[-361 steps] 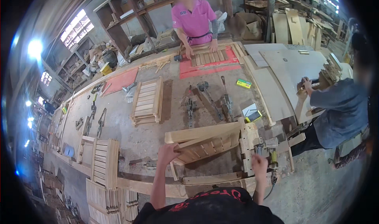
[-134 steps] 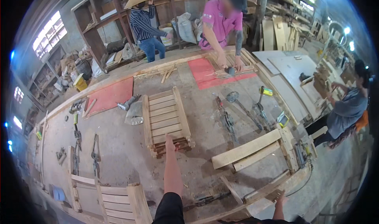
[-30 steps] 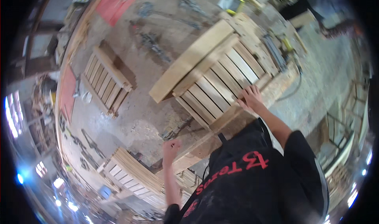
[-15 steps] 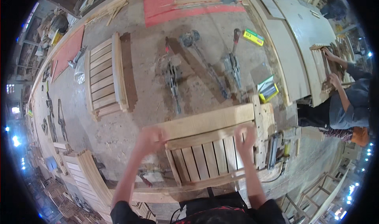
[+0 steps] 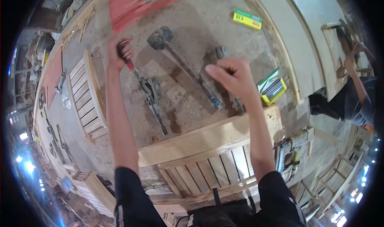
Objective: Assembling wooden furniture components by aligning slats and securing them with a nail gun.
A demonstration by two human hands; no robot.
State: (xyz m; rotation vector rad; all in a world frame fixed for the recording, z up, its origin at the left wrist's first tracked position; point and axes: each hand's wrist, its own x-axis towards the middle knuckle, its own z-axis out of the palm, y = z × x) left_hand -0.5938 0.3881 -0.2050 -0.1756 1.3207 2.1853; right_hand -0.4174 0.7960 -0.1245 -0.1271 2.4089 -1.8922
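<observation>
Beyond the slatted wooden frame [image 5: 208, 163], a red-handled clamp [image 5: 150, 91] is gripped by the left hand [image 5: 119, 53], the right hand [image 5: 232, 77] held loosely curled and empty above a mallet [image 5: 182, 63]; careful lifting seems called for.

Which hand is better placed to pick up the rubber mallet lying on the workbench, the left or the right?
Probably the right hand: it hovers empty, loosely curled, right beside the mallet's handle. The left hand already grips a red-handled tool, though it is near the mallet's head.
</observation>
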